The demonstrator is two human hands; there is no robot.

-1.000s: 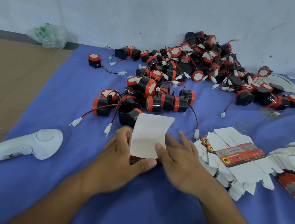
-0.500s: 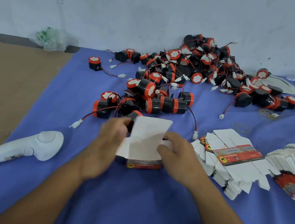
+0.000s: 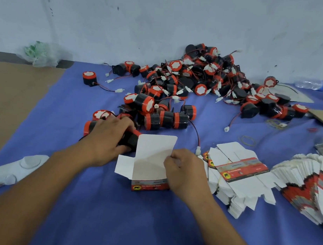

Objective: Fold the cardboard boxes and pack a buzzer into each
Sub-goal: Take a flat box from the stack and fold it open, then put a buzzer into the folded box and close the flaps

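A small cardboard box (image 3: 152, 168) stands on the blue cloth with its white lid flap up and a side flap spread to the left. My right hand (image 3: 186, 171) grips its right side. My left hand (image 3: 108, 138) lies over a black and orange buzzer (image 3: 131, 139) just left of the box, fingers curled round it. A big heap of buzzers (image 3: 202, 82) with red wires and white plugs stretches toward the wall. Stacks of flat boxes (image 3: 238, 170) lie at the right.
A white controller (image 3: 6, 172) lies at the left on the blue cloth (image 3: 144, 222). Brown cardboard (image 3: 3, 90) covers the far left. A plastic bag (image 3: 41, 52) and a water bottle (image 3: 313, 84) sit by the wall. Rubber bands (image 3: 249, 140) lie near the stacks.
My left hand left the box and moved up and left onto a buzzer. The box now stands upright with its lid flap open, held by my right hand alone.
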